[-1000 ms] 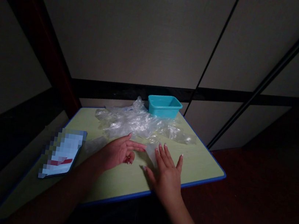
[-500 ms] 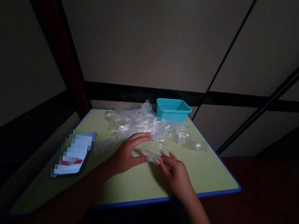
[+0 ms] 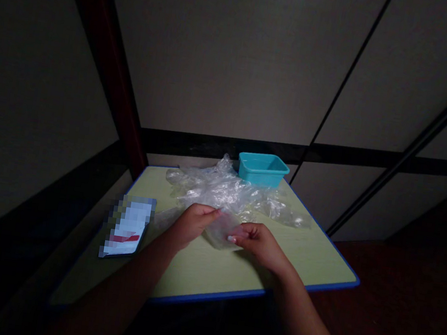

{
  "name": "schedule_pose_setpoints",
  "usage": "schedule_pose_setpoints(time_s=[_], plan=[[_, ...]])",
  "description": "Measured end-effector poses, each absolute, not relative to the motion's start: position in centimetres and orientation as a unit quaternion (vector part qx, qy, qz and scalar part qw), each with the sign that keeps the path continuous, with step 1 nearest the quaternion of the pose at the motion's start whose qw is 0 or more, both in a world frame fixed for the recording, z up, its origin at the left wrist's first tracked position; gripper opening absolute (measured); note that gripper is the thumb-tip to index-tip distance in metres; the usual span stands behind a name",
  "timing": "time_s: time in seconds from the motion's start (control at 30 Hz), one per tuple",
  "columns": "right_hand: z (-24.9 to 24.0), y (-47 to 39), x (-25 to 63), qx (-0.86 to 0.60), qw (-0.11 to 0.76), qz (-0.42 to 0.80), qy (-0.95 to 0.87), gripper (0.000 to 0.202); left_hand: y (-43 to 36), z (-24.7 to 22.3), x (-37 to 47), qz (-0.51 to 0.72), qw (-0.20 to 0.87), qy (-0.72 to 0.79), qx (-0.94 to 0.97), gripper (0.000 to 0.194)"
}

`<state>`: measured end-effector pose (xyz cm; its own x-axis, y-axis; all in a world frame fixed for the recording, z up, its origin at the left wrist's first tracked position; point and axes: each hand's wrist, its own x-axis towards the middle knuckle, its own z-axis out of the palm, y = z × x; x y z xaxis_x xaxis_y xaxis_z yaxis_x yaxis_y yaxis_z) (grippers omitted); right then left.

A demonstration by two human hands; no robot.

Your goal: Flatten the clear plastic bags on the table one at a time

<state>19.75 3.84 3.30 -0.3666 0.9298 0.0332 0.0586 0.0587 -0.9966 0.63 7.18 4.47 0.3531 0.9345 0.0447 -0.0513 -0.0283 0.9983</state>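
Between my two hands a clear plastic bag (image 3: 220, 232) is stretched just above the table. My left hand (image 3: 195, 222) is closed on its upper left edge, thumb on top. My right hand (image 3: 256, 242) pinches the right side of it between thumb and fingers. Right behind my hands lies a crumpled heap of clear plastic bags (image 3: 216, 187), spreading across the back of the table. Another flat piece of clear plastic (image 3: 166, 218) rests to the left of my left hand, partly hidden by it.
A turquoise plastic basin (image 3: 262, 172) stands at the back right of the light green table (image 3: 207, 284), which has a blue edge. At the left lies a phone (image 3: 129, 229) with a lit, blurred screen. Panelled walls (image 3: 239, 53) rise behind the table.
My left hand has gone from open fingers to a grip on the bag. The bag, seen as a thin strip before, now shows its broad face. The view has shifted slightly.
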Motion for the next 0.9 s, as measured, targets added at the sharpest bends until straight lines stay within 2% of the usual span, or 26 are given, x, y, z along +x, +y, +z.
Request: schedule_pose_setpoints(time_s=[0.13,0.3,0.4,0.53,0.7,0.9], plan=[[2.5,4.5,20.1,-0.394,0.42,0.598,-0.557,0.037,7.6,4.9,0.5,0.436,0.656,0.375,0.488,0.043],[1.5,4.6,20.0,-0.393,0.477,0.611,-0.495,0.033,7.7,6.9,0.2,0.446,0.688,0.389,0.42,0.017],[1.2,4.4,19.5,-0.389,0.506,0.633,-0.437,0.031,7.6,8.6,0.3,0.439,0.692,0.386,0.424,0.011],[1.6,3.8,18.2,-0.298,0.551,0.701,-0.341,0.032,7.3,10.9,1.1,0.416,0.689,0.365,0.467,0.011],[2.5,2.9,16.9,-0.154,0.592,0.751,-0.249,0.044,6.7,13.5,2.6,0.392,0.685,0.335,0.515,0.014],[3.6,2.7,18.0,-0.184,0.644,0.717,-0.196,0.028,6.5,14.9,3.9,0.411,0.666,0.331,0.527,0.022]])
